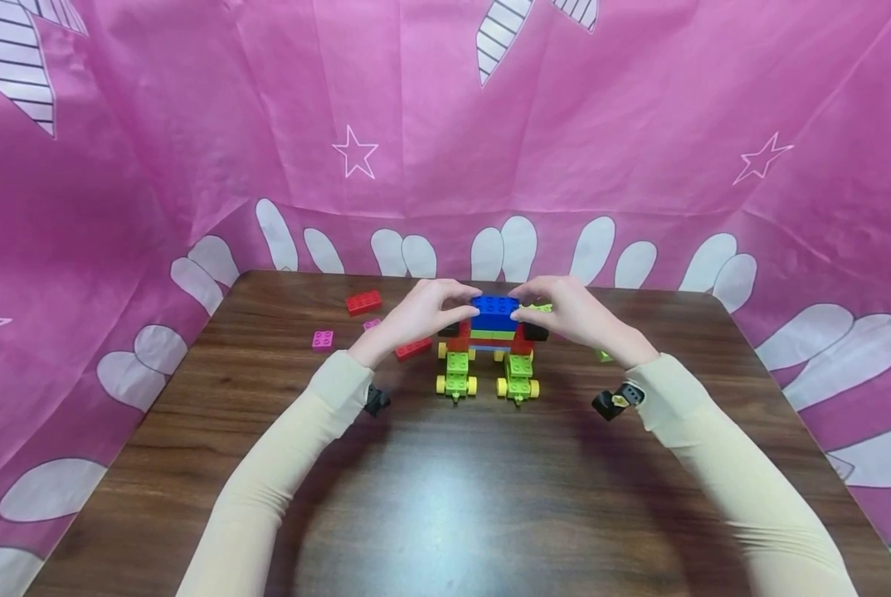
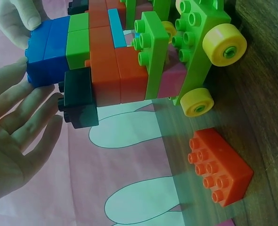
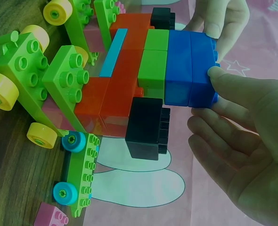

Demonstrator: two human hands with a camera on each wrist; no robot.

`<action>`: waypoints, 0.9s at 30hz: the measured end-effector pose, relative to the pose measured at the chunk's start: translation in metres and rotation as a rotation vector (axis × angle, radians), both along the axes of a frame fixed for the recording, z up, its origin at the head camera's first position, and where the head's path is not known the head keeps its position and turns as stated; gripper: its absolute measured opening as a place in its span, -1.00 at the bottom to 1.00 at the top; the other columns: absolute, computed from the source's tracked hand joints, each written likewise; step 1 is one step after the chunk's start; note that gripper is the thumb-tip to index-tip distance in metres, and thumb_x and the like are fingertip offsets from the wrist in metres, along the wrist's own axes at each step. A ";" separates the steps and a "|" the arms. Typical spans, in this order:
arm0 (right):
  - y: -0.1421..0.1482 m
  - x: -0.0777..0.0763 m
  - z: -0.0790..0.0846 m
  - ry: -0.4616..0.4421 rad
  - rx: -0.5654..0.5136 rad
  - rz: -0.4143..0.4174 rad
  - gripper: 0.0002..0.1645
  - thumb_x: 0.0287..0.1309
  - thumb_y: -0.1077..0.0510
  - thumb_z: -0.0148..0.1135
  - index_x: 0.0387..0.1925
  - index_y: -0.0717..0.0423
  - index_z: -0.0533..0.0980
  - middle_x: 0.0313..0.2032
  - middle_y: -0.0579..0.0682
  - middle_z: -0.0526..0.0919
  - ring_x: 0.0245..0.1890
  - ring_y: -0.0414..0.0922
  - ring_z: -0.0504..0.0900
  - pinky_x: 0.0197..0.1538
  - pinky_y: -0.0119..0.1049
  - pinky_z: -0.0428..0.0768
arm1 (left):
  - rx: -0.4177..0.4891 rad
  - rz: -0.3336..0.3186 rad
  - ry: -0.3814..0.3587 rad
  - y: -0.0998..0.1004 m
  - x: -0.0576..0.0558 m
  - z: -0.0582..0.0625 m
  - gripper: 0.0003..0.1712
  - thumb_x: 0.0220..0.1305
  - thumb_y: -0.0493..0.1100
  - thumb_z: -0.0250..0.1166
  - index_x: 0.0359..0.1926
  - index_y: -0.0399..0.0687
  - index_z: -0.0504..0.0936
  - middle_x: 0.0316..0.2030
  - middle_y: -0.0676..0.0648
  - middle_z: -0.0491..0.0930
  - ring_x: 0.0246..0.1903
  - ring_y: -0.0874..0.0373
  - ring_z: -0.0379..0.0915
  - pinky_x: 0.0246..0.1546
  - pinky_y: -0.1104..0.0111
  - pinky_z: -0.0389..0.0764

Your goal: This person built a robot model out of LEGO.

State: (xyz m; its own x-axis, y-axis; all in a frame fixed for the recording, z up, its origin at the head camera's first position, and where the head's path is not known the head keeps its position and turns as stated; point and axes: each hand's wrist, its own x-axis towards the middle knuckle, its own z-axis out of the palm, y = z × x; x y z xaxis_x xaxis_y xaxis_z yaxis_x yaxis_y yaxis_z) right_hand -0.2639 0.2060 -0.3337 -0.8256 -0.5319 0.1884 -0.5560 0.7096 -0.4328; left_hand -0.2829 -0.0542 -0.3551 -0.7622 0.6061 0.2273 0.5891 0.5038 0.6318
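My left hand point(image 1: 425, 311) and right hand point(image 1: 568, 311) pinch opposite ends of a blue brick point(image 1: 495, 303) with thumbs and fingertips. It forms the top of a brick build, directly above another blue layer point(image 2: 58, 52). Below come lime green bricks point(image 3: 153, 73), then a span of red bricks point(image 2: 106, 66) with a light blue piece point(image 3: 113, 52) under it. A black brick point(image 2: 80, 99) juts out on the left side and another black brick point(image 3: 144, 128) on the right. Two green bases with yellow wheels point(image 1: 456, 380) carry the build on the table.
Left of the build lie red bricks point(image 1: 363, 303) and pink bricks point(image 1: 322, 340). A green base with blue wheels point(image 3: 85, 172) and a pink brick point(image 3: 51, 215) lie to its right. A pink curtain point(image 1: 430, 124) hangs behind the brown wooden table point(image 1: 445, 497).
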 end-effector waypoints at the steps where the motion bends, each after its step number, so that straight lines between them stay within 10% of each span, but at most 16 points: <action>1: 0.000 0.000 0.000 0.000 -0.001 0.000 -0.57 0.23 0.04 0.35 0.09 0.14 0.62 -0.11 0.07 0.77 -0.09 -0.04 0.71 0.04 -0.03 0.68 | 0.003 0.002 0.004 0.000 0.000 0.000 -0.54 0.37 -0.03 0.28 0.22 -0.10 0.60 0.13 -0.10 0.67 0.16 0.08 0.59 0.23 0.22 0.57; 27: 0.000 0.001 -0.001 0.002 0.015 -0.014 -0.56 0.23 0.05 0.35 0.09 0.15 0.61 -0.10 0.07 0.76 -0.07 -0.03 0.71 0.06 -0.04 0.67 | 0.005 0.001 0.031 -0.003 0.003 0.000 -0.55 0.36 -0.06 0.28 0.19 -0.15 0.60 0.09 -0.12 0.69 0.10 0.07 0.62 0.22 0.19 0.58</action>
